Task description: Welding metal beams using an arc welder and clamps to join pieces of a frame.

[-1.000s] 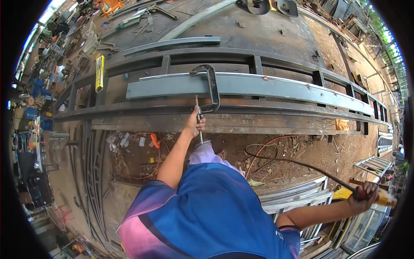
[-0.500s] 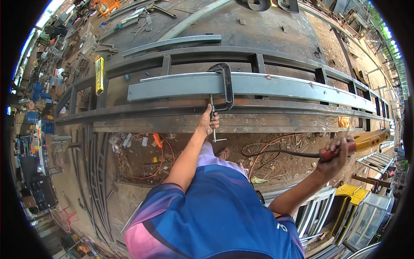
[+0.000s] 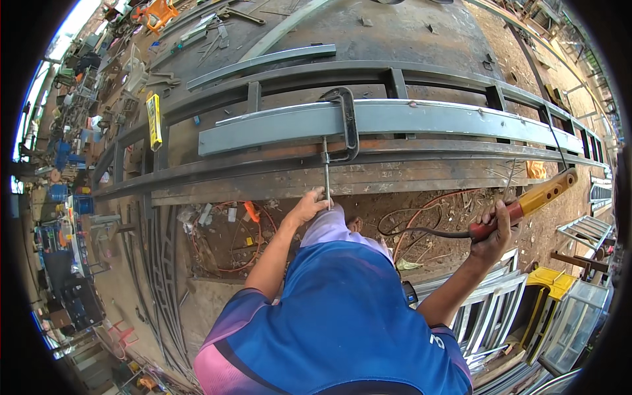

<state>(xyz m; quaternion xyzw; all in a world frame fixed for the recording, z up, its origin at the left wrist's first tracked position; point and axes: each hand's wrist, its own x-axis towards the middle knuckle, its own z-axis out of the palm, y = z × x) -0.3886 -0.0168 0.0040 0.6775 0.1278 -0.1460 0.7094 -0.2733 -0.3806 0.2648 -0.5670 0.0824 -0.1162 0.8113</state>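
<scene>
My left hand (image 3: 311,206) has its fingers closed at the lower end of the C-clamp's screw (image 3: 326,174). The black C-clamp (image 3: 351,125) spans a long grey steel bar (image 3: 276,124) lying along a dark steel frame (image 3: 230,174). Off to the right, my right hand (image 3: 495,227) grips the red handle of a welding electrode holder (image 3: 526,203) with a yellow head. A thin dark welding rod (image 3: 557,139) rises from that head toward the frame's right end. The holder's cable (image 3: 428,230) trails leftward from the handle.
A yellow packet (image 3: 154,122) rests at the frame's left. Behind lies a shorter grey bar (image 3: 263,64). Orange cord (image 3: 258,247) loops on the dirt floor. Metal racks (image 3: 490,303) and a yellow cabinet (image 3: 552,282) stand at lower right, long steel lengths (image 3: 158,283) at left.
My left hand has slid down and slightly left, from around the clamp's screw to its lower end. My right hand has moved left and up with the electrode holder; the welding rod now shows.
</scene>
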